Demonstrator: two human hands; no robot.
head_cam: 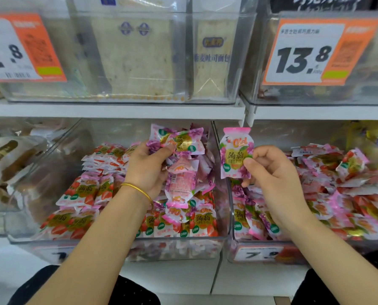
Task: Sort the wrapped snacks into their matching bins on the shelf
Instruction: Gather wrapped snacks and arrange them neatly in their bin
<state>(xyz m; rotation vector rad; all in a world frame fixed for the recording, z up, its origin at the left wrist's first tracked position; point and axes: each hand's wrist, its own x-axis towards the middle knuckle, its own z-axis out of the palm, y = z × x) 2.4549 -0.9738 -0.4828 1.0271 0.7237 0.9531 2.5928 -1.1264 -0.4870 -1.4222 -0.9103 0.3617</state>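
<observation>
The left bin [172, 248] and right bin [231, 249], heaped with wrapped packets, sit below both grips. The left hand [148, 170] clutches a bunch of purple packets [180, 144]. Just right of it, the right hand [273, 179] pinches one grape packet [234, 150] upright between thumb and forefinger.

Two snack bins [224, 219] side by side, bread bins [205, 93] above

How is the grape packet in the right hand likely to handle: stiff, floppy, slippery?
Probably light: the right hand holds the packet upright with a pinch on its lower half alone. Fairly stiff, since it stands without drooping. Its glossy film looks slippery, so a loose pinch may let it slide.
</observation>
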